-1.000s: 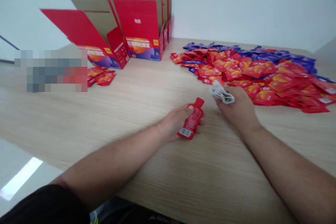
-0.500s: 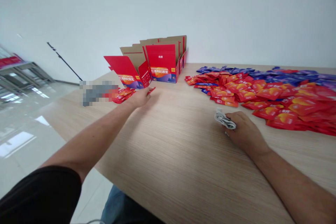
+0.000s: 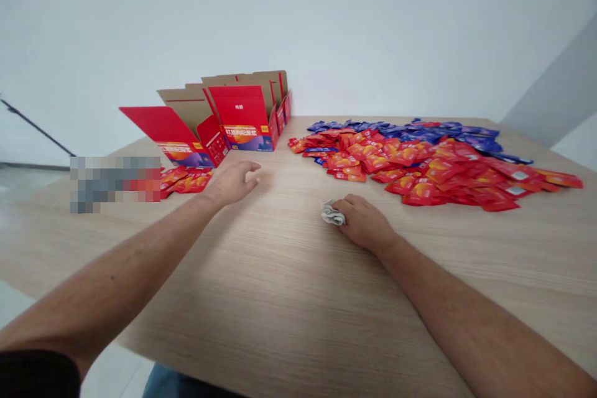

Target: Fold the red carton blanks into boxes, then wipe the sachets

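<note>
"Gone from the left hand (image 3: 233, 182) is the red pouch it held a second ago. What else has shifted?"

"Mostly the view: it swings, so the boxes (image 3: 240, 113) sit further left in it."

"How are the grips?"

"Left thumb and fingers stand apart, nothing showing between them. The right hand (image 3: 366, 221) is clamped on a crumpled cloth (image 3: 332, 214), low at the table (image 3: 280, 298); I can't tell whether it touches the wood."

"Where are the other pouches?"

"Most lie in the pile (image 3: 420, 165), red in front, purple behind, beyond the right hand and spreading right. A small heap (image 3: 190, 180) of red ones lies just left of the left hand, in front of the boxes; its far left end is hidden."

"Which step is it?"

"Between pouches, I'd judge: one set down, cloth ready. The next move seems to call for a fresh one in the free hand, cloth kept gripped."

"Any room?"

"Plenty: bare wood between the hands and back to the near edge, which both forearms cross. The pile's front left edge sits just beyond the cloth, and upright flaps stand past the left hand, so I'd keep the path low."
</note>
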Demonstrator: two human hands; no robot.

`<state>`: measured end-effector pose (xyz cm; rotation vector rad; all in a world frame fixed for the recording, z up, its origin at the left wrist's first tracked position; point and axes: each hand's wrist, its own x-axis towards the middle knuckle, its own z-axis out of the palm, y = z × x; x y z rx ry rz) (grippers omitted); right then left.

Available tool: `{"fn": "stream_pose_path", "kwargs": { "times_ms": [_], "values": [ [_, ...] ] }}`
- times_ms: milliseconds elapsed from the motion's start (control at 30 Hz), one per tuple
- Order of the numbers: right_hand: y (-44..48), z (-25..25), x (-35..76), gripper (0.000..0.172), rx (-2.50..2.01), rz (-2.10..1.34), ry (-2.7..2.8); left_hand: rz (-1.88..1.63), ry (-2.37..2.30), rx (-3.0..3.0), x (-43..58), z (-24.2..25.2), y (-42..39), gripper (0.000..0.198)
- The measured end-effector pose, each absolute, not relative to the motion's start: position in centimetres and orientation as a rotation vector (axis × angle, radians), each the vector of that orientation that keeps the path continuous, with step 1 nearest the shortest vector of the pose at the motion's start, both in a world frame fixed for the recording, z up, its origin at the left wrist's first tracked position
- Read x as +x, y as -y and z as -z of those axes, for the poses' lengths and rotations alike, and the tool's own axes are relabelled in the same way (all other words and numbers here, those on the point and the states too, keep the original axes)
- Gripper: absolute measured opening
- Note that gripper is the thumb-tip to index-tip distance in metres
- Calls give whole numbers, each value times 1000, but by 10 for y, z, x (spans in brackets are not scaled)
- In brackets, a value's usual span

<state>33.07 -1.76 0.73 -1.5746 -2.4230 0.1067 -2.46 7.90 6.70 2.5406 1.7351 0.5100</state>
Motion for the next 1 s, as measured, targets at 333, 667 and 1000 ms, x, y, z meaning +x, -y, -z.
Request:
{"fn": "stream_pose_path", "kwargs": {
  "times_ms": [333, 667, 1000],
  "values": [
    [19, -15, 330, 29, -1533, -97, 2495, -347, -1418, 2599, 139, -29, -125, 43],
    [12, -11, 331, 30, -1495, -90, 2514, -331, -1486, 2669, 218, -28, -179, 43],
    [9, -10, 330, 29, -1502, -83, 2498, -275, -1609, 2588, 238, -27, -202, 52]
  ]
}}
